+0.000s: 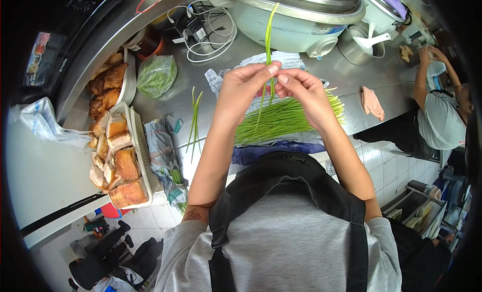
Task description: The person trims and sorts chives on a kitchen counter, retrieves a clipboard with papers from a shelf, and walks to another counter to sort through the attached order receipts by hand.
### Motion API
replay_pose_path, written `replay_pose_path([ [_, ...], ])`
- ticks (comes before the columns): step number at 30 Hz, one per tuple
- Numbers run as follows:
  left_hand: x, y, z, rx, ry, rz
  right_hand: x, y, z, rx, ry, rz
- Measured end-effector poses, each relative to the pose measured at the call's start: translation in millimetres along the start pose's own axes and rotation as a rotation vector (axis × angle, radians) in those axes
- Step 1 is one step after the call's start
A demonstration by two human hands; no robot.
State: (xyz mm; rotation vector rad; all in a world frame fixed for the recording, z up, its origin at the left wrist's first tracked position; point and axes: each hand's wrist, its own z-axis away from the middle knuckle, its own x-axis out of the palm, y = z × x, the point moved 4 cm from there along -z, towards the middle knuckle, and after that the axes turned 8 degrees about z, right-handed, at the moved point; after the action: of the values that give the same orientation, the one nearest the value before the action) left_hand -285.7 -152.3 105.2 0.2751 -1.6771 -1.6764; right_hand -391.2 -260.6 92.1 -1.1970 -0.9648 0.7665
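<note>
A few long green stalks (268, 36) stand up between my hands, their lower parts hanging past my fingers. My left hand (251, 84) pinches them between thumb and fingers. Close beside it, my right hand (303, 90) has its thumb and fingertips pressed together at the stalks; whatever is between those fingertips is too small to make out. Below both hands lies a large pile of green stalks (281, 122) on newspaper (290, 59) and wrapping. To the left, a small separate group of stalks (195, 116) rests on the metal counter (201, 74).
Trays of cooked meat (126, 164), a bag of greens (157, 75) and white cables (221, 46) are on the left. A large lidded pot (296, 26), a steel pot (351, 48) and a pink cloth (372, 103) lie beyond. Other people (442, 116) are at right and lower left.
</note>
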Motion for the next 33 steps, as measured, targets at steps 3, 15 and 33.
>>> replay_pose_path([
  [3, -0.6, -0.3, -0.4, 0.014, 0.020, 0.006, 2.8, -4.8, 2.5, -0.107, 0.052, 0.024],
  [15, -0.7, 6.6, -3.7, 0.076, 0.046, 0.042, -3.3, 3.2, 2.2, -0.185, 0.116, 0.259],
  [33, 1.3, 1.2, 0.0, 0.058, 0.058, -0.015, 2.1, -12.5, 4.3, -0.335, 0.200, 0.524],
])
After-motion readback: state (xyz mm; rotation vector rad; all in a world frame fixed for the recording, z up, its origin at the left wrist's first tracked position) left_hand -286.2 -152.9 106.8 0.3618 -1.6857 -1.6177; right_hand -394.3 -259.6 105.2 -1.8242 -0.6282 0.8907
